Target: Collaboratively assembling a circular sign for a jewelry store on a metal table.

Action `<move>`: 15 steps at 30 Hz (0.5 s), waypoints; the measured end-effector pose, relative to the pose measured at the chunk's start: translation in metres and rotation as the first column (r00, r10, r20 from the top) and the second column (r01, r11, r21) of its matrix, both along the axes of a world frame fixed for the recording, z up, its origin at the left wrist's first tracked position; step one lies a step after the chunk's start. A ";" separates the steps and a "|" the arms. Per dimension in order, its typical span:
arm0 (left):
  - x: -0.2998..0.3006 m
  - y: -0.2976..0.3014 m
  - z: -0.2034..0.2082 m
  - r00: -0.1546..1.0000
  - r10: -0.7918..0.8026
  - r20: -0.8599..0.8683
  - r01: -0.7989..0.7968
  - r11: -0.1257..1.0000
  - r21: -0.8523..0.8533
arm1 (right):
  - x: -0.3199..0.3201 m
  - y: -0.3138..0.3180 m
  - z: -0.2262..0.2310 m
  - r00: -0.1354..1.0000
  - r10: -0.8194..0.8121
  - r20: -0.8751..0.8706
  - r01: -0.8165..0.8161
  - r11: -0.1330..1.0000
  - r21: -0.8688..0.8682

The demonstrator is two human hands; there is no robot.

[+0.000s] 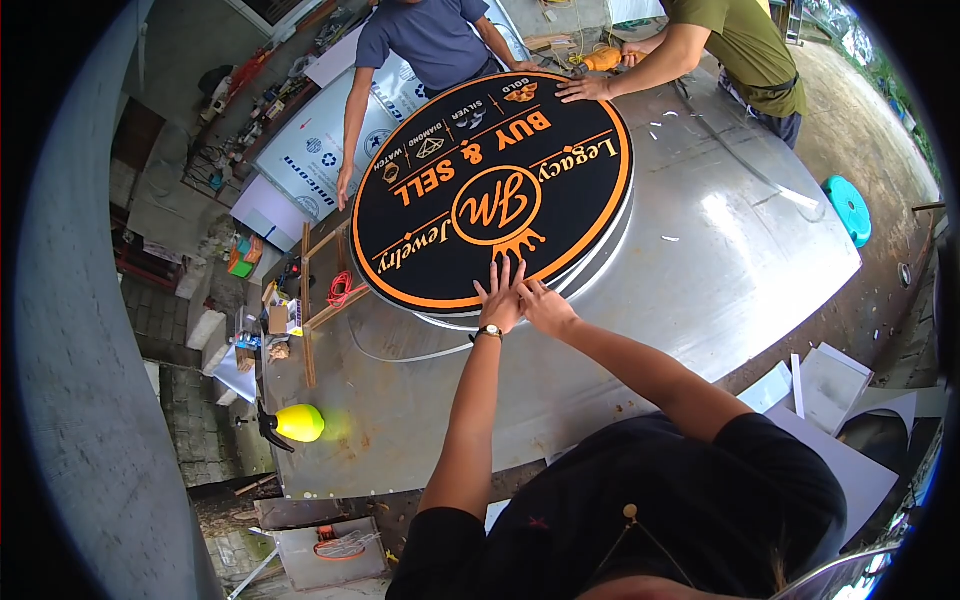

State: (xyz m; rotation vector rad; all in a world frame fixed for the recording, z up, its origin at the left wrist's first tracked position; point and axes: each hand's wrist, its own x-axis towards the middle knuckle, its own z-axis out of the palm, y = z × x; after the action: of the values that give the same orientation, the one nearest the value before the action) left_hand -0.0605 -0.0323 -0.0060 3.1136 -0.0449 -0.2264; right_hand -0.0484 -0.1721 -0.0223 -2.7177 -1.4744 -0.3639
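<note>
A large round sign (490, 205) with a black face, orange rim and orange and white lettering lies flat on a metal-topped table. My left hand (502, 300), a watch on its wrist, rests on the near edge with fingers spread over the black face. Right beside it, my right hand (547, 306) has its fingers bent together at the rim, touching or nearly touching the left. Whatever those fingers may grip is hidden.
Across the sign stand a person in a blue-grey shirt (425, 45) and another in an olive shirt (745, 55), who holds an orange power tool (602, 59). Left on the metal table (700, 290) are a yellow spray bottle (299, 422) and red cable (344, 290). A teal stool (848, 211) stands right.
</note>
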 end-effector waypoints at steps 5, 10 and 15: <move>0.000 -0.001 0.001 1.000 0.005 -0.013 -0.005 1.000 -0.001 | 0.000 -0.001 0.000 1.000 0.009 0.002 -0.009 1.000 -0.004; 0.000 -0.002 0.003 1.000 0.006 -0.018 -0.006 1.000 0.008 | 0.000 -0.002 0.002 1.000 0.014 0.008 -0.014 1.000 -0.006; 0.000 -0.002 0.002 1.000 0.007 -0.024 -0.006 1.000 0.013 | -0.001 -0.002 0.002 1.000 -0.002 0.015 0.002 1.000 -0.014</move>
State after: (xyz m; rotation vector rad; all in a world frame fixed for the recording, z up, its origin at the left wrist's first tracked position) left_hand -0.0603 -0.0341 -0.0038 3.1229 -0.0330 -0.2653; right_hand -0.0494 -0.1738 -0.0201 -2.7337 -1.4836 -0.3758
